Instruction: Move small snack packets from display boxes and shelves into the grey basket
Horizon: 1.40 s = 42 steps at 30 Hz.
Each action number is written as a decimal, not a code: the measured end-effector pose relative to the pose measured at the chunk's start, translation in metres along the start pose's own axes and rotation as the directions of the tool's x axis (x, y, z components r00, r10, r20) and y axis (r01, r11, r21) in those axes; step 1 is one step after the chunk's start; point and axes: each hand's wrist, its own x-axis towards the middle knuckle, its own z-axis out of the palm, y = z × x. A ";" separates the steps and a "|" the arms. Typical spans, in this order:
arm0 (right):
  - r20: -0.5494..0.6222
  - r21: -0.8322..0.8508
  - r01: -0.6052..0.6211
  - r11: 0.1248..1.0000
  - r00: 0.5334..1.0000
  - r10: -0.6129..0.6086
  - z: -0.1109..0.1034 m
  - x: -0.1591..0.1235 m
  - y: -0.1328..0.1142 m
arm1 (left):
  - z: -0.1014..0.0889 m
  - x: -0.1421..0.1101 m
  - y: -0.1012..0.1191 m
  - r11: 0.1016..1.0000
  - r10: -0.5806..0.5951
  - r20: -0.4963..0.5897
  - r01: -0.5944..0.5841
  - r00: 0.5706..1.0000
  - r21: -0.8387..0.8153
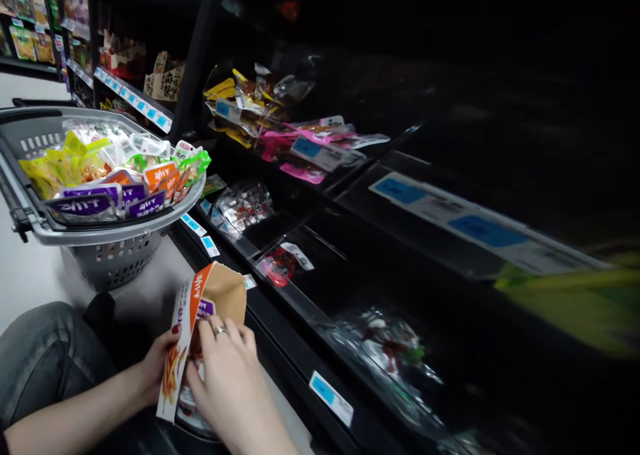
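My left hand (159,365) grips the side of an open cardboard snack box (186,335), white and orange with a brown inner flap, at the lower left. My right hand (227,378) reaches into the box opening, fingers curled around small packets inside that I cannot make out clearly; a ring shows on one finger. A grey shopping basket (107,238) heaped with purple, orange, green and yellow snack packets stands just above and left of the box.
Dark store shelves run diagonally on the right, with blue price tags (323,388) along their edges and packets in bins (243,205). Pink packets (300,145) lie higher up. My knee in jeans (45,348) is at the lower left, on a pale floor.
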 end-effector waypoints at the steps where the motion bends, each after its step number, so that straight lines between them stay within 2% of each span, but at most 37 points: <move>1: 0.007 0.034 -0.023 0.999 1.000 0.023 0.007 0.000 0.001 | -0.001 0.000 0.000 1.000 0.012 -0.029 -0.012 1.000 0.011; 3: 0.029 0.099 -0.042 0.994 0.999 0.039 0.014 0.000 0.005 | -0.004 0.001 -0.001 0.999 0.026 -0.100 -0.021 0.995 0.046; 6: 0.073 0.179 -0.034 0.983 0.997 0.021 0.016 -0.004 0.014 | -0.008 0.001 -0.002 0.994 -0.019 -0.199 0.040 0.980 0.102; 9: 0.125 0.228 -0.094 0.969 0.990 0.067 0.020 -0.010 0.017 | -0.011 0.000 -0.004 0.990 -0.068 -0.207 0.092 0.976 0.108; 11: 0.111 0.242 -0.160 0.957 0.984 0.136 0.023 -0.012 0.019 | -0.014 -0.001 -0.004 0.984 -0.108 -0.227 0.136 0.968 0.114; 14: 0.015 0.341 -0.252 0.905 0.965 0.263 0.024 -0.008 0.034 | -0.019 -0.002 -0.004 0.979 -0.140 -0.282 0.176 0.949 0.106; 16: -0.018 0.521 -0.298 0.800 0.933 0.359 0.019 -0.004 0.054 | -0.020 -0.002 -0.003 0.987 -0.128 -0.270 0.149 0.954 0.061; 17: -0.015 0.647 -0.300 0.701 0.914 0.405 0.016 -0.002 0.065 | -0.020 -0.002 -0.002 0.989 -0.132 -0.258 0.144 0.957 0.029; 18: -0.003 0.780 -0.275 0.562 0.897 0.442 0.012 -0.001 0.076 | -0.020 -0.003 -0.001 0.989 -0.146 -0.248 0.149 0.958 -0.004; 20: 0.030 0.968 -0.146 0.202 0.873 0.487 0.006 0.001 0.092 | -0.018 -0.003 0.000 0.985 -0.170 -0.242 0.161 0.955 -0.058; 22: 0.047 0.993 0.014 -0.113 0.856 0.515 0.003 0.002 0.097 | -0.016 -0.004 0.000 0.980 -0.190 -0.241 0.171 0.952 -0.099; 23: 0.050 0.975 0.075 -0.210 0.846 0.531 0.003 0.002 0.096 | -0.016 -0.005 0.000 0.977 -0.204 -0.237 0.182 0.950 -0.113; 24: 0.049 0.956 0.119 -0.267 0.836 0.546 0.004 0.002 0.093 | -0.016 -0.006 0.000 0.973 -0.218 -0.231 0.194 0.948 -0.123; 26: 0.025 0.937 0.177 -0.302 0.827 0.562 0.006 0.003 0.086 | -0.017 -0.007 -0.002 0.966 -0.243 -0.220 0.216 0.945 -0.139; 30: -0.046 0.945 0.208 -0.252 0.848 0.528 0.008 0.003 0.074 | -0.019 -0.008 -0.002 0.970 -0.238 -0.218 0.219 0.946 -0.109; 32: -0.046 0.946 0.200 -0.254 0.861 0.506 0.007 0.003 0.074 | -0.019 -0.008 -0.002 0.977 -0.215 -0.248 0.204 0.945 -0.068; 34: -0.009 0.928 0.182 -0.324 0.883 0.469 0.006 0.002 0.074 | -0.017 -0.007 -0.001 0.984 -0.177 -0.294 0.170 0.939 -0.049; 38: 0.064 0.823 0.121 -0.556 0.951 0.301 0.008 0.000 0.074 | -0.014 -0.007 -0.002 0.991 -0.136 -0.360 0.128 0.923 -0.046; 40: 0.038 0.784 0.126 -0.607 0.967 0.251 0.011 0.000 0.073 | -0.014 -0.008 -0.001 0.990 -0.142 -0.358 0.135 0.923 -0.043; 42: 0.015 0.773 0.140 -0.619 0.971 0.238 0.013 0.001 0.071 | -0.015 -0.008 0.000 0.987 -0.160 -0.335 0.150 0.929 -0.053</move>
